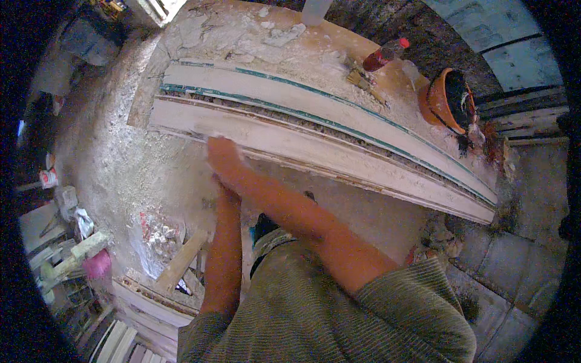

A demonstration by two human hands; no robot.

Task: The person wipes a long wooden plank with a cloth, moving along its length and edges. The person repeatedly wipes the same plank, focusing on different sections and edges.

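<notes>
Long white board slants from upper L to mid R of pic, just above the hands, R hand nearer its edge than L hand, grips blurry, can't tell.

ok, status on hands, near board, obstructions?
Right hand blurred at edge of near pale board, grip unclear. Left hand mostly hidden behind right. Red-capped bottle beyond far board, clear of both hands.

Right forearm slanted inward, right hand blurred, left forearm straight ahead, wrists overlapping
</notes>
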